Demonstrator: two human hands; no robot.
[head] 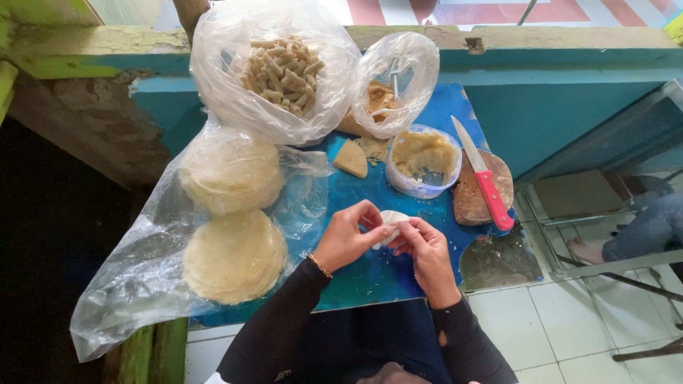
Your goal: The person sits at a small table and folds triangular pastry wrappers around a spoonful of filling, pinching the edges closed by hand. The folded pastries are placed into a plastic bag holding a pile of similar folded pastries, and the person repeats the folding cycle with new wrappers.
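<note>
Both hands meet over the blue table (370, 274) and pinch a small white dough wrapper (391, 219) between their fingertips. My left hand (348, 235) grips its left edge. My right hand (425, 249) grips its right side. Two stacks of round pale wrappers (235, 256) lie on a clear plastic sheet to the left. A clear tub of yellowish filling (423, 158) stands just beyond the hands.
A clear bag of rolled pastries (281, 67) and a bag of brown crumbs (388, 92) stand at the back. A red-handled knife (484, 174) rests on a wooden board (469, 199) at right. Another person's leg (644, 231) shows far right.
</note>
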